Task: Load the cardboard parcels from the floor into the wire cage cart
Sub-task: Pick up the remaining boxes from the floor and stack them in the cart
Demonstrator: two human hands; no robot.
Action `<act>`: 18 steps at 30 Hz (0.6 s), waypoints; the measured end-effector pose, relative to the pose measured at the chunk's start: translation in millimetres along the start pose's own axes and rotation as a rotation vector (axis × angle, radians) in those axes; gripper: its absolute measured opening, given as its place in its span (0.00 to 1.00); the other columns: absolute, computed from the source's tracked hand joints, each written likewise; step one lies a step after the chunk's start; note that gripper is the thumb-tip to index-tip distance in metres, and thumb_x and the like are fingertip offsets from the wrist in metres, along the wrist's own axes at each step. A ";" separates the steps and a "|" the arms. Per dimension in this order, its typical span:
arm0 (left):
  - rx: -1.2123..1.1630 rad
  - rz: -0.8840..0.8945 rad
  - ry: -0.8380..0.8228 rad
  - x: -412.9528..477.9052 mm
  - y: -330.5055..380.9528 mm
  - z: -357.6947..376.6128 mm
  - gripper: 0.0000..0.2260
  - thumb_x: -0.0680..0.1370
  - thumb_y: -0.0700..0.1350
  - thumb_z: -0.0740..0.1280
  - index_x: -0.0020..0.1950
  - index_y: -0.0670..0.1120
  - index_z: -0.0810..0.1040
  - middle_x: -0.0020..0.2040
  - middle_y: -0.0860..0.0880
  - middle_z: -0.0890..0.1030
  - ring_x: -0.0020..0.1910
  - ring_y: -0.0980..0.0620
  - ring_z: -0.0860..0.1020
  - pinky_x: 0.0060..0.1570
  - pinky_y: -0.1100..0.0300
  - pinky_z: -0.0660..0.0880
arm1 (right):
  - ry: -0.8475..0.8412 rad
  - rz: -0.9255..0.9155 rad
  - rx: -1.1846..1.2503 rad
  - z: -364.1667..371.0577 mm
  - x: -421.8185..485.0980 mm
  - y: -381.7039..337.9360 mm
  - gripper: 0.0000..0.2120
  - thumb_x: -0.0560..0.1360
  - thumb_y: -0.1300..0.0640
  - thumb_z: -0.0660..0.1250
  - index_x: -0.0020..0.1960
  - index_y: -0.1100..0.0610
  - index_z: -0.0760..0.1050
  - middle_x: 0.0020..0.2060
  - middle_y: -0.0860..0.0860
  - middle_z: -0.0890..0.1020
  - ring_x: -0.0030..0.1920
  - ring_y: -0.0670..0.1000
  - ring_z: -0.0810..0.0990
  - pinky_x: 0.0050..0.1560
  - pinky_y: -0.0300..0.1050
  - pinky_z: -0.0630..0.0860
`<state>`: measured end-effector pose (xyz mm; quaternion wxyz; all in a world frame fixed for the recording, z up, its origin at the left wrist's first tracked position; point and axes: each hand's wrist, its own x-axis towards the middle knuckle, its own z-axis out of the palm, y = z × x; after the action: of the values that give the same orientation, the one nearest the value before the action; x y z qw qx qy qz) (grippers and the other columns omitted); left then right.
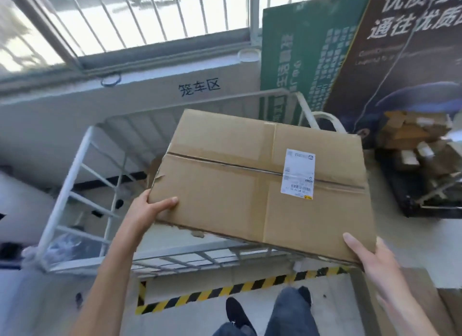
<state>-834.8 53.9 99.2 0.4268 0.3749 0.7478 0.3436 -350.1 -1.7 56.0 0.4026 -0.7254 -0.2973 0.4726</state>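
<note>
Cardboard parcel is hovering above the white wire cage cart, left hand gripping its near-left corner, right hand gripping its near-right corner, thumbs lying on top.

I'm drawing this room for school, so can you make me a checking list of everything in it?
Surface: grey concrete floor, with a yellow-and-black striped tape line by the cart.
Job's things: large brown cardboard parcel with a white label, held tilted over the white wire cage cart.
Clutter: heap of small cardboard parcels on a dark pallet at right.
Hands: left hand and right hand each grip a near corner of the parcel.
Cables: nothing seen.
Surroundings: barred window, green sign board, dark poster board.
</note>
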 end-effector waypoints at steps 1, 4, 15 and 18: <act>-0.013 -0.019 0.018 -0.2 -12.4 -17.1 0.27 0.67 0.53 0.80 0.62 0.49 0.76 0.53 0.53 0.82 0.51 0.52 0.81 0.44 0.58 0.76 | -0.027 -0.010 -0.025 15.9 0.3 -5.4 0.16 0.74 0.49 0.73 0.56 0.50 0.70 0.45 0.37 0.76 0.39 0.34 0.73 0.38 0.33 0.66; -0.074 -0.079 0.053 2.7 -45.6 -58.7 0.27 0.68 0.53 0.78 0.64 0.49 0.75 0.55 0.50 0.82 0.53 0.49 0.81 0.47 0.54 0.77 | -0.154 -0.044 -0.121 62.6 7.8 -19.7 0.18 0.74 0.47 0.73 0.59 0.52 0.73 0.49 0.43 0.81 0.48 0.42 0.79 0.43 0.38 0.71; -0.157 -0.311 0.240 62.4 -109.3 -140.6 0.30 0.63 0.54 0.79 0.62 0.45 0.78 0.54 0.48 0.84 0.53 0.46 0.82 0.53 0.50 0.78 | -0.376 -0.019 -0.234 237.2 95.5 -40.0 0.21 0.73 0.48 0.75 0.62 0.52 0.73 0.51 0.44 0.82 0.51 0.45 0.80 0.48 0.44 0.76; -0.167 -0.376 0.282 90.3 -126.1 -156.6 0.24 0.68 0.49 0.79 0.61 0.45 0.78 0.55 0.46 0.84 0.54 0.45 0.82 0.55 0.48 0.78 | -0.440 0.017 -0.254 288.7 119.7 -34.1 0.18 0.74 0.49 0.75 0.60 0.51 0.74 0.49 0.42 0.81 0.48 0.40 0.79 0.43 0.37 0.72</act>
<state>-1040.9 39.7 22.3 0.4041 0.1410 0.8255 0.3680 -573.8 200.0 -34.1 0.2299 -0.6522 -0.4285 0.5816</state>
